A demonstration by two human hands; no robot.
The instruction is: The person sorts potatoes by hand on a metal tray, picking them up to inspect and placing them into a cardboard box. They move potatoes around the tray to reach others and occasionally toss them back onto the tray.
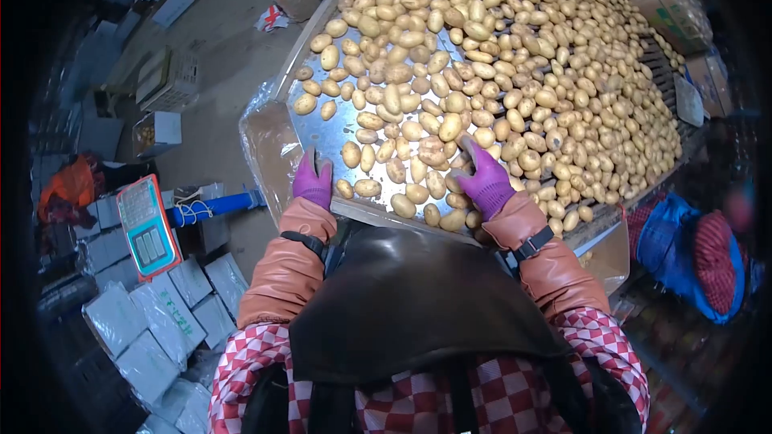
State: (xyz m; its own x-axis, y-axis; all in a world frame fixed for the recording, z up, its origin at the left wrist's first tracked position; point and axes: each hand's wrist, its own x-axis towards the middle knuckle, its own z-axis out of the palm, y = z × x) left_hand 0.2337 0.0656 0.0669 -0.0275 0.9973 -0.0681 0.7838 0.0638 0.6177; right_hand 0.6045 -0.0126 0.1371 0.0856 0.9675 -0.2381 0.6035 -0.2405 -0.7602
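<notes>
Many potatoes (394,96) lie on a sorting table with a metal surface (310,127). My left hand (314,181), in a purple glove with grey fingertips, is at the table's near left edge. Its fingers are apart and nothing is in them. A few loose potatoes lie to its right. My right hand (486,178), gloved the same way, reaches in among the potatoes at the near edge. Thumb and fingers are spread around the side of the pile, close to a large rough potato (432,150); I see no potato gripped.
An open plastic-lined carton (273,145) stands against the table's left edge. A scale with a teal and red display (149,229) is at left, above several wrapped white boxes (165,313). Another carton (667,0) sits at the far right. A person in blue (683,249) is at right.
</notes>
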